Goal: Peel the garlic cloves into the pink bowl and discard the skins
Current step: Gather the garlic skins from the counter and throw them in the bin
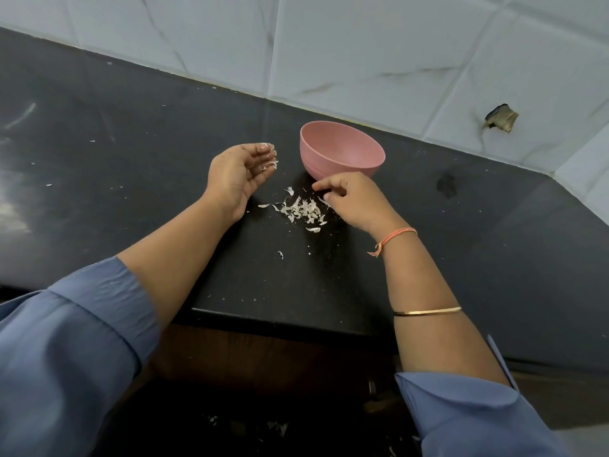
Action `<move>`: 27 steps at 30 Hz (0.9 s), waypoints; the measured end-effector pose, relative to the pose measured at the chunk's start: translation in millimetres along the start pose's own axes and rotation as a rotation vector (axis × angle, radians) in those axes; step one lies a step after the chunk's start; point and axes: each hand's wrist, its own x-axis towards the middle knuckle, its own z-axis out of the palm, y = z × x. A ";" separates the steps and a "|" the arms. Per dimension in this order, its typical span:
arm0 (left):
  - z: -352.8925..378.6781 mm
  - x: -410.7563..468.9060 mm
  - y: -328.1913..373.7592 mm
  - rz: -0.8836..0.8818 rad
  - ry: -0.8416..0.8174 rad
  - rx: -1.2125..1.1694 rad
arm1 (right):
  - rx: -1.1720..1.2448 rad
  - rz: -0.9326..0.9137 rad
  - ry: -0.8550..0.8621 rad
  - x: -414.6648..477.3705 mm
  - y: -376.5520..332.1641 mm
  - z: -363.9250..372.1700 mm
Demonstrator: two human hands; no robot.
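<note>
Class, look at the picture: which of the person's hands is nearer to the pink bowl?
Right. The right hand is just in front of the pink bowl; the left hand is off to its left, apart.

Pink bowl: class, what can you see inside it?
Only smooth pink inner wall shows inside the pink bowl. Its near wall hides the bottom, so any peeled cloves there cannot be seen.
</note>
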 end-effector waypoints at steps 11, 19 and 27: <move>1.6 -6.5 0.1 0.004 -0.018 0.064 | -0.070 -0.085 0.015 2.4 -12.2 30.7; 1.8 -8.0 -1.7 0.029 -0.026 0.112 | -0.004 -0.050 0.111 3.1 -15.4 16.2; 0.5 -7.3 -5.1 0.064 -0.030 0.164 | -0.043 -0.076 0.122 -3.2 -13.3 15.5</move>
